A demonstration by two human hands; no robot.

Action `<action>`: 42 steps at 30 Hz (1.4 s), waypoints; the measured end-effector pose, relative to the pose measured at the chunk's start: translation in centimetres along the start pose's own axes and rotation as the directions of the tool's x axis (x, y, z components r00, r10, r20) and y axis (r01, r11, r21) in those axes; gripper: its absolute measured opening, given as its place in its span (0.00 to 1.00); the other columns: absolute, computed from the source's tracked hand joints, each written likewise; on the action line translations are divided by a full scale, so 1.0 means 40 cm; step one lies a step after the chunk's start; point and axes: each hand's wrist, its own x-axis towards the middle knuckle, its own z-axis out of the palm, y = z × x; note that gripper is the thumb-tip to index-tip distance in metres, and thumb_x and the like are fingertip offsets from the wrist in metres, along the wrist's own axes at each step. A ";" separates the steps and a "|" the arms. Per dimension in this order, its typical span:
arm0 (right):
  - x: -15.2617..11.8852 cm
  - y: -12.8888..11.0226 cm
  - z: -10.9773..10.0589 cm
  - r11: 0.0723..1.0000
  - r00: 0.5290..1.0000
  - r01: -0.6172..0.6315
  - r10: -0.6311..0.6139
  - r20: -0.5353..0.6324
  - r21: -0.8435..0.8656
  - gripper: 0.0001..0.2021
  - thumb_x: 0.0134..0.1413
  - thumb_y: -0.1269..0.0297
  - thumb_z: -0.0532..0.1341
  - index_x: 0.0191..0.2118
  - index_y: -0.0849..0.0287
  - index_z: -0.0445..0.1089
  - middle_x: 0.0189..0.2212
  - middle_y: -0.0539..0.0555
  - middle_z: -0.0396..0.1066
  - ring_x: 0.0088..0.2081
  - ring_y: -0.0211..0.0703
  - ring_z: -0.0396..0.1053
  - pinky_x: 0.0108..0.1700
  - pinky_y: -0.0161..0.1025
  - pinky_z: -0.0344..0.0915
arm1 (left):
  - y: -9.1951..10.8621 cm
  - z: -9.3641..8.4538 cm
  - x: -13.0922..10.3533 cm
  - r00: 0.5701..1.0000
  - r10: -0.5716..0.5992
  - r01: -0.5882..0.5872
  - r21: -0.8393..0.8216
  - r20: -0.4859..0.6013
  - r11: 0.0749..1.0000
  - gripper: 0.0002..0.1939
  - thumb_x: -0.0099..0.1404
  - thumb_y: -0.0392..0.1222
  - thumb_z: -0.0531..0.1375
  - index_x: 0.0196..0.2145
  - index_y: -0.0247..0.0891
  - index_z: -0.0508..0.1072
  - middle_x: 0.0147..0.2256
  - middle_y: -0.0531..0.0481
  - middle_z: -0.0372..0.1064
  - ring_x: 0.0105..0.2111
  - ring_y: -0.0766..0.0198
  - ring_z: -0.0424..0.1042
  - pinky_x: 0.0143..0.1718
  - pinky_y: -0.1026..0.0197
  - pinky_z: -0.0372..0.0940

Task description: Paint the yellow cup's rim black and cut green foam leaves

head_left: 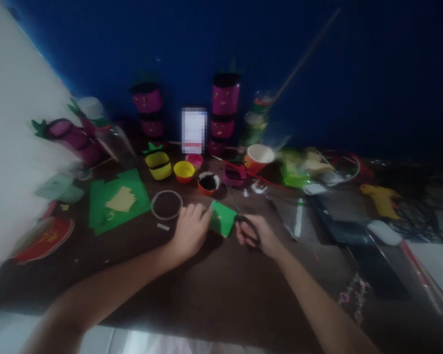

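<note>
Between my hands, a small green sheet (pixel 223 218) is held just above the dark table (pixel 206 295). My left hand (pixel 192 227) pinches its left edge, fingers closed. Black-handled scissors (pixel 251 230) are in my right hand (pixel 262 235), at the sheet's right side; their blades are blurred, so whether they are cutting I cannot tell. A clear round lid or ring (pixel 167 205) lies left of my left hand, near a small pale strip (pixel 163 226). Beyond the sheet stands a small cup (pixel 208 183) with dark contents.
At left lie green sheets (pixel 96 211) with pale yellow pieces (pixel 121 199). Several pink containers with black bands, one here (pixel 225 98), stand along the blue wall. A yellow glue gun (pixel 382 199), a mouse (pixel 384 232) and a dark flat device (pixel 369 260) are at right; a white cup (pixel 260 155) is behind.
</note>
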 end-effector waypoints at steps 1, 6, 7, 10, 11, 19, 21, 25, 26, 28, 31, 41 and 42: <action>0.000 -0.001 -0.001 1.000 1.000 0.005 -0.005 -0.002 -0.005 0.27 0.43 0.37 0.57 0.20 0.62 0.62 0.14 0.50 0.63 0.13 0.28 0.51 0.12 0.28 0.45 | -0.003 0.000 0.002 0.997 -0.071 0.071 -0.036 0.012 0.997 0.14 0.65 0.41 0.50 0.47 0.37 0.66 0.39 0.43 0.64 0.37 0.56 0.60 0.34 0.54 0.53; 0.000 -0.005 -0.002 1.000 1.000 0.007 -0.007 0.002 -0.008 0.27 0.43 0.38 0.56 0.20 0.61 0.61 0.14 0.49 0.63 0.12 0.28 0.50 0.13 0.28 0.44 | -0.003 -0.003 0.010 0.968 -0.232 0.245 -0.156 0.099 0.957 0.14 0.66 0.46 0.48 0.43 0.36 0.66 0.40 0.43 0.63 0.40 0.53 0.60 0.39 0.52 0.54; 0.000 -0.004 -0.002 1.000 1.000 0.007 -0.007 0.003 -0.006 0.27 0.43 0.38 0.56 0.20 0.61 0.61 0.14 0.49 0.63 0.12 0.28 0.50 0.13 0.28 0.44 | -0.003 -0.002 0.011 0.966 -0.232 0.248 -0.165 0.112 0.954 0.13 0.66 0.45 0.48 0.41 0.36 0.66 0.40 0.44 0.64 0.40 0.53 0.60 0.39 0.52 0.54; 0.001 0.000 -0.003 1.000 1.000 0.007 -0.007 0.011 -0.004 0.27 0.44 0.38 0.56 0.20 0.62 0.62 0.14 0.50 0.63 0.13 0.27 0.50 0.13 0.28 0.44 | -0.006 0.003 0.012 0.969 -0.214 0.235 -0.200 0.123 0.951 0.09 0.65 0.42 0.50 0.38 0.37 0.66 0.38 0.45 0.64 0.40 0.54 0.61 0.38 0.53 0.55; 0.001 0.001 -0.002 1.000 1.000 0.006 -0.006 0.009 -0.002 0.27 0.44 0.38 0.56 0.20 0.62 0.62 0.14 0.50 0.63 0.13 0.28 0.50 0.13 0.28 0.44 | -0.009 0.005 0.012 0.970 -0.211 0.233 -0.219 0.118 0.948 0.07 0.64 0.40 0.50 0.37 0.37 0.66 0.38 0.45 0.64 0.40 0.54 0.61 0.38 0.53 0.55; -0.001 -0.010 0.008 0.999 1.000 -0.023 0.023 0.015 0.030 0.25 0.44 0.40 0.57 0.20 0.61 0.60 0.14 0.49 0.64 0.12 0.27 0.49 0.13 0.28 0.43 | -0.025 0.015 0.023 0.925 -0.377 0.220 -0.760 -0.035 0.611 0.05 0.63 0.39 0.53 0.30 0.38 0.66 0.29 0.51 0.65 0.31 0.65 0.64 0.34 0.61 0.59; -0.005 -0.014 0.012 0.998 0.998 -0.046 0.044 0.053 0.040 0.24 0.44 0.41 0.58 0.21 0.61 0.60 0.14 0.49 0.64 0.12 0.26 0.49 0.12 0.27 0.42 | -0.029 0.019 0.027 0.874 -0.486 0.219 -0.879 -0.016 0.423 0.06 0.62 0.41 0.54 0.30 0.37 0.67 0.26 0.53 0.65 0.27 0.67 0.64 0.31 0.64 0.59; -0.015 -0.028 0.025 0.992 0.978 -0.123 0.119 0.170 0.014 0.21 0.47 0.45 0.57 0.22 0.61 0.59 0.14 0.48 0.65 0.11 0.26 0.49 0.11 0.26 0.41 | -0.033 0.025 0.035 0.818 -0.575 0.214 -0.934 0.011 0.286 0.07 0.60 0.43 0.57 0.31 0.36 0.69 0.27 0.52 0.67 0.27 0.68 0.67 0.31 0.65 0.61; -0.017 -0.030 0.029 0.991 0.973 -0.137 0.134 0.189 0.000 0.21 0.48 0.46 0.57 0.22 0.61 0.59 0.14 0.48 0.65 0.10 0.26 0.49 0.11 0.26 0.41 | -0.034 0.025 0.036 0.810 -0.587 0.212 -0.938 0.011 0.275 0.08 0.60 0.43 0.57 0.31 0.36 0.69 0.27 0.52 0.68 0.28 0.67 0.67 0.31 0.65 0.62; -0.019 -0.034 0.037 0.988 0.967 -0.150 0.152 0.206 -0.028 0.21 0.49 0.46 0.56 0.21 0.61 0.59 0.14 0.49 0.65 0.11 0.26 0.49 0.12 0.26 0.42 | -0.034 0.023 0.038 0.784 -0.621 0.206 -0.950 0.017 0.235 0.08 0.60 0.44 0.57 0.31 0.36 0.70 0.27 0.52 0.69 0.29 0.67 0.68 0.32 0.65 0.63; -0.020 -0.034 0.046 0.985 0.959 -0.157 0.170 0.227 -0.075 0.20 0.51 0.48 0.55 0.22 0.61 0.59 0.15 0.49 0.65 0.12 0.26 0.51 0.12 0.26 0.43 | -0.032 0.021 0.039 0.767 -0.641 0.211 -0.958 0.040 0.194 0.09 0.59 0.45 0.57 0.30 0.36 0.70 0.27 0.51 0.69 0.29 0.67 0.68 0.32 0.65 0.63; -0.013 -0.021 0.064 0.980 0.955 -0.170 0.189 0.230 -0.098 0.19 0.51 0.50 0.56 0.21 0.61 0.58 0.15 0.49 0.66 0.13 0.27 0.53 0.14 0.26 0.45 | -0.026 0.021 0.035 0.803 -0.591 0.215 -0.962 0.075 0.170 0.09 0.58 0.44 0.59 0.30 0.36 0.72 0.27 0.51 0.71 0.28 0.67 0.69 0.31 0.65 0.65; -0.012 -0.022 0.065 0.981 0.957 -0.168 0.185 0.223 -0.093 0.19 0.51 0.49 0.56 0.21 0.61 0.59 0.15 0.49 0.66 0.13 0.27 0.53 0.14 0.26 0.45 | -0.025 0.020 0.036 0.807 -0.586 0.216 -0.961 0.075 0.174 0.09 0.58 0.44 0.59 0.30 0.36 0.72 0.27 0.51 0.71 0.28 0.67 0.70 0.31 0.65 0.65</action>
